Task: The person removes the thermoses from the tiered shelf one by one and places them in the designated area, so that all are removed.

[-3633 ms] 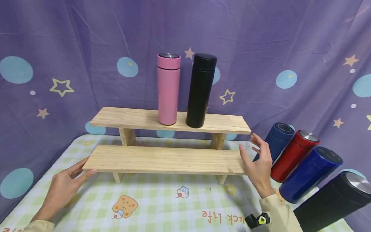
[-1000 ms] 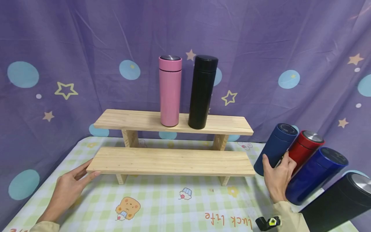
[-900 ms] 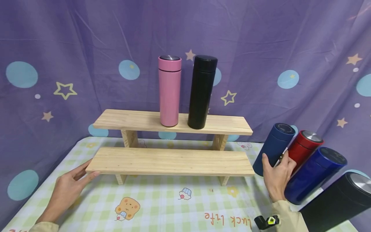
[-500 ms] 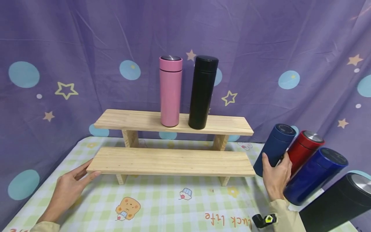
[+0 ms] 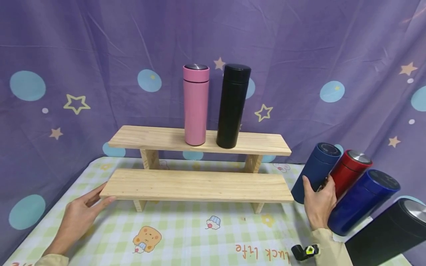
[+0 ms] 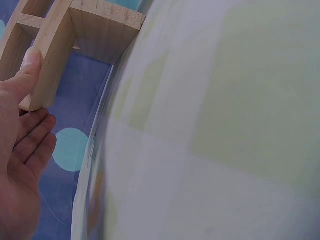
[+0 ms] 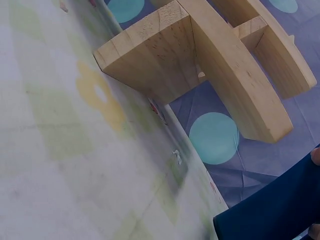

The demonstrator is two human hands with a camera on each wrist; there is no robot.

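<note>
A two-tier wooden shelf (image 5: 196,184) stands mid-table. A pink thermos bottle (image 5: 195,107) and a slim black thermos bottle (image 5: 233,107) stand on its upper board. At the lower board's left end, my left hand (image 5: 77,218) pinches the corner, thumb along the front edge; the left wrist view shows the thumb on the wood (image 6: 55,55) and the fingers beneath. My right hand (image 5: 318,205) grips the navy thermos bottle (image 5: 316,166) low on its body. In the right wrist view, only part of that navy bottle (image 7: 270,205) and some fingertips show.
Right of the navy bottle stand a red thermos bottle (image 5: 351,170), a shiny blue thermos bottle (image 5: 362,201) and a wide black thermos bottle (image 5: 386,232), close together. A checkered cloth (image 5: 186,236) covers the table. A purple curtain (image 5: 283,48) hangs behind.
My right hand has moved right, from beside the lower board's right end to the navy thermos bottle, and now grips it. The left hand keeps its place on the shelf.
</note>
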